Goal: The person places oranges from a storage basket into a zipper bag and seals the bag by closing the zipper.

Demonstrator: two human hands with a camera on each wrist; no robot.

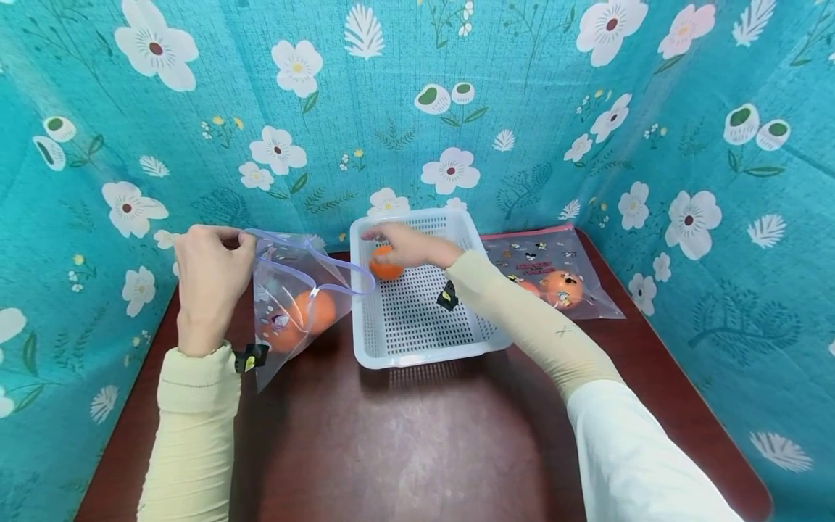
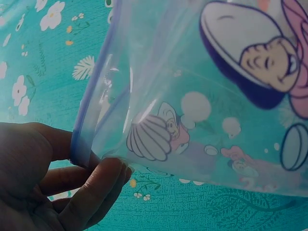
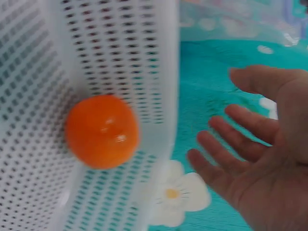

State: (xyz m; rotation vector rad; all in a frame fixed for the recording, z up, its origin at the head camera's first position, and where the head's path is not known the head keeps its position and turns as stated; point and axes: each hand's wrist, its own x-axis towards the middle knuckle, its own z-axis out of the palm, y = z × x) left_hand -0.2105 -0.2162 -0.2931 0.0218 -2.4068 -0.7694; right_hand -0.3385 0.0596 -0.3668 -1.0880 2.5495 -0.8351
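White basket (image 1: 427, 359), one orange (image 3: 102, 132); right hand (image 1: 409, 245) above, spread; left hand (image 1: 212, 279) pinches bag (image 1: 269, 291), two oranges (image 1: 318, 312) inside.

I've got a bright head view here: pale glare on the table (image 1: 479, 442) in front of the basket (image 1: 424, 359), shadow beneath it; left wrist's dim, right wrist's blurred.

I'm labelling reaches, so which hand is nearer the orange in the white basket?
Right: the right hand hovers over the basket, above but apart from the orange; the left hand is left of the basket, pinching the purple-edged bag.
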